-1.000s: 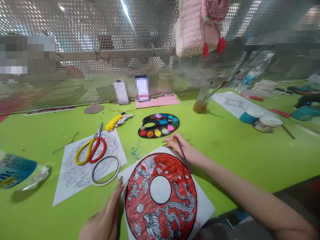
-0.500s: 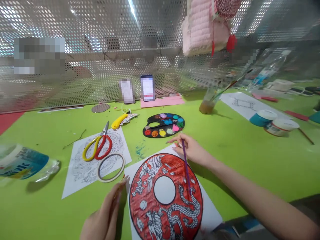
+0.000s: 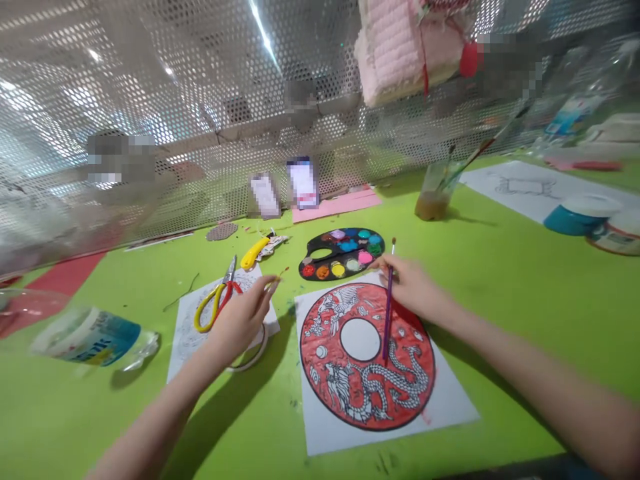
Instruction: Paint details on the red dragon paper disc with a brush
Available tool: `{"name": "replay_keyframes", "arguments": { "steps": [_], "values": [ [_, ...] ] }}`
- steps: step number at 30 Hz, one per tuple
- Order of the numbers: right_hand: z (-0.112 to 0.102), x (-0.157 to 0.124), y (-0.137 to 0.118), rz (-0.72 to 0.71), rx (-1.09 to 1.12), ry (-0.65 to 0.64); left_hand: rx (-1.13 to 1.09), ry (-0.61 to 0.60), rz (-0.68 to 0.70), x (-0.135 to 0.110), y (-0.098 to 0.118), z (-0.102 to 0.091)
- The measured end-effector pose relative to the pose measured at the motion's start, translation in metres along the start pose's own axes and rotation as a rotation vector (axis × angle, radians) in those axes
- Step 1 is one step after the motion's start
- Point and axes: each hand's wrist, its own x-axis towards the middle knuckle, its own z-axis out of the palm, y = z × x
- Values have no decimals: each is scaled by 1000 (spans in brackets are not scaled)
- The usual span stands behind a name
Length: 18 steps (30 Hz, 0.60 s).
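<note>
My right hand (image 3: pixel 407 283) pinches a purple paintbrush (image 3: pixel 388 313), its bristles pointing up and its handle hanging over the painted sheet. That white sheet (image 3: pixel 453 400) carries a ring of red paint with a dragon and a phoenix left white, around a blank circle. My left hand (image 3: pixel 250 307) is closed over the scissors and tape, holding a thin paintbrush (image 3: pixel 284 271) of which little more than the reddish tip shows. Just beyond my right hand lies a black palette (image 3: pixel 327 261) with wells of several colours.
Scissors (image 3: pixel 216 303) and a tape roll (image 3: pixel 253 360) lie on a drawn sheet (image 3: pixel 177 353), partly behind my left hand. A bottle (image 3: pixel 107 337) lies at left. A cup of brown water (image 3: pixel 433 200) with brushes stands behind right, paint jars (image 3: pixel 580 215) farther right. Phones (image 3: pixel 303 183) lean on the mesh.
My left hand has lifted from the painted sheet's left edge and moved forward towards the palette, with its brush tip now showing. The view has shifted; my right hand still holds the purple paintbrush.
</note>
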Motion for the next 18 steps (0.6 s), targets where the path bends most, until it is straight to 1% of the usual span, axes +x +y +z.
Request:
{"name": "replay_keyframes", "arguments": {
  "steps": [3,5,6,9,12,15,18],
  "values": [
    [1,1,2,-8,-52,5,59,-27,23,46,1,10],
    [2,0,2,-19,-89,11,89,-6,40,65,-2,21],
    [2,-1,2,-25,-110,17,99,5,54,70,-5,27],
    [3,-5,-2,-45,-164,24,106,52,93,71,-19,42],
    [7,-10,-5,-78,-164,-34,101,92,116,62,-31,53],
    [12,-14,-7,-91,-148,-111,97,82,124,56,-37,60],
    [13,-15,-7,-78,-153,-143,87,62,134,55,-39,64]
  ]
}}
